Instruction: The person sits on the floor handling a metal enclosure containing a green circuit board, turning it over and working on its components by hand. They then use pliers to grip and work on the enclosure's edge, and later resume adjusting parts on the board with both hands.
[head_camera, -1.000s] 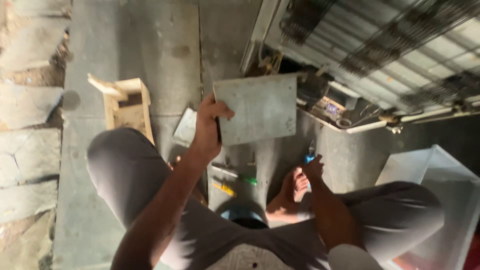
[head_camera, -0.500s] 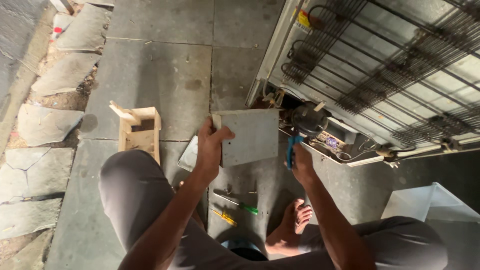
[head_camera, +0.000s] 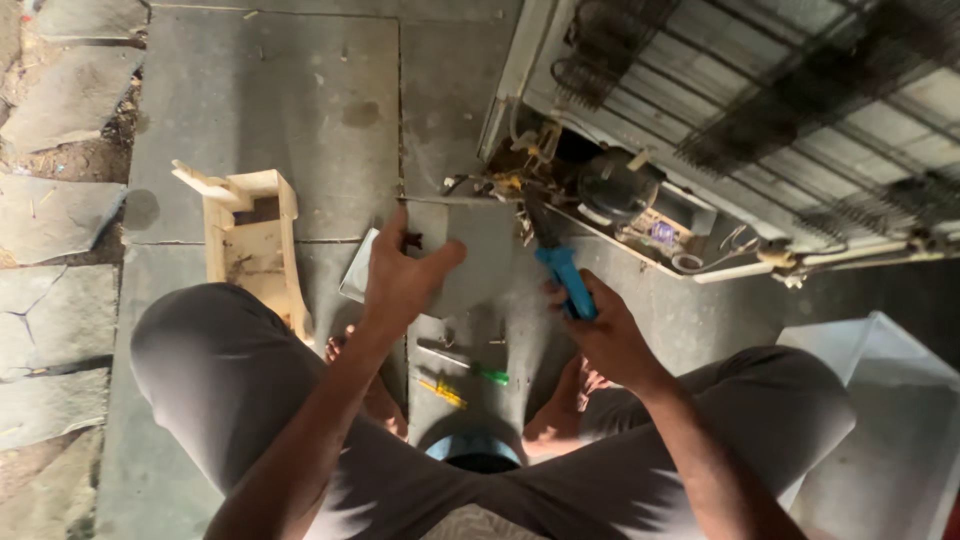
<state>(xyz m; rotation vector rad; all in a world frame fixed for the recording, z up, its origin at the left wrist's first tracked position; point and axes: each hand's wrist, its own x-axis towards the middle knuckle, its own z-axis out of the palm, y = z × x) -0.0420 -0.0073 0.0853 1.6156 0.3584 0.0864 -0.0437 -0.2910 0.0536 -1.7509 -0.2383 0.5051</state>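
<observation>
So the person's squatting on the stone floor, knees spread wide. Left hand (head_camera: 405, 280) is clamped on the near edge of a flat grey metal panel (head_camera: 478, 255), thumb on top, fingers wrapped under, holding it up just in front of the open bottom of the appliance (head_camera: 760, 120) that's lying back-side up on the far right. Right hand (head_camera: 600, 335) is closed tight around blue-handled pliers (head_camera: 560, 270), their nose poking toward the tangle of wires (head_camera: 520, 185) at the compartment's left end, just beside the panel's right edge.

Stuff around: a black compressor (head_camera: 612, 185) sits in that compartment, with the black coil grid running off to the right above it. On the floor between the bare feet there's a green-handled screwdriver (head_camera: 475, 368) and a yellow-handled one (head_camera: 440, 392), near each other. A small wooden box frame (head_camera: 255, 245) sits to the left, just past the left knee. A white panel (head_camera: 890, 400) is at the near right.
</observation>
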